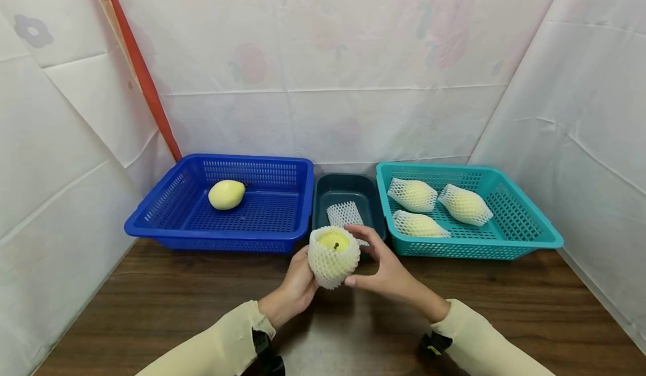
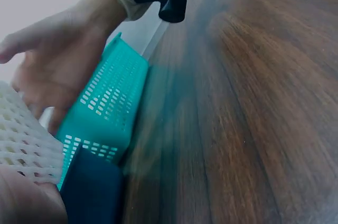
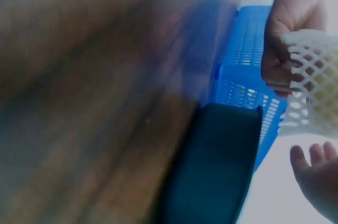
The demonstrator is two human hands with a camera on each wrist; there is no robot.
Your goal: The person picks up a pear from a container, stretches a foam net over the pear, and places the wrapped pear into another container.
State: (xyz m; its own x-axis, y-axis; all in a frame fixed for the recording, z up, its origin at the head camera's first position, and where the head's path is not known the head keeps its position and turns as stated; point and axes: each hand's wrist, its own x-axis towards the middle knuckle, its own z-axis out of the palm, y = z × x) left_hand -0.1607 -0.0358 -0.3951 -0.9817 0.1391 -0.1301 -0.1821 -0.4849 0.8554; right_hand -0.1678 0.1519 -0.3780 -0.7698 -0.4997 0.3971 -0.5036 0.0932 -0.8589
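Note:
A yellow pear (image 1: 335, 241) with its stem facing up sits inside a white foam net sleeve (image 1: 333, 267), held up over the front of the table. My left hand (image 1: 299, 285) grips the sleeved pear from its left side. On the other side, my right hand (image 1: 387, 272) is spread with fingers and thumb bent toward the sleeve. In the right wrist view its fingertips (image 3: 316, 154) show a gap from the net. Behind the hands, another foam net sleeve (image 1: 345, 213) lies flat in a small dark teal tray (image 1: 373, 196), partly hidden by the right fingers.
At the left, a blue basket (image 1: 242, 234) holds one bare pear (image 1: 226, 194). A turquoise basket (image 1: 479, 247) at the right contains three pears in nets, one of them a sleeved pear (image 1: 465, 204). White sheeting (image 1: 323, 73) hangs behind and along both sides of the wooden table (image 1: 202, 292).

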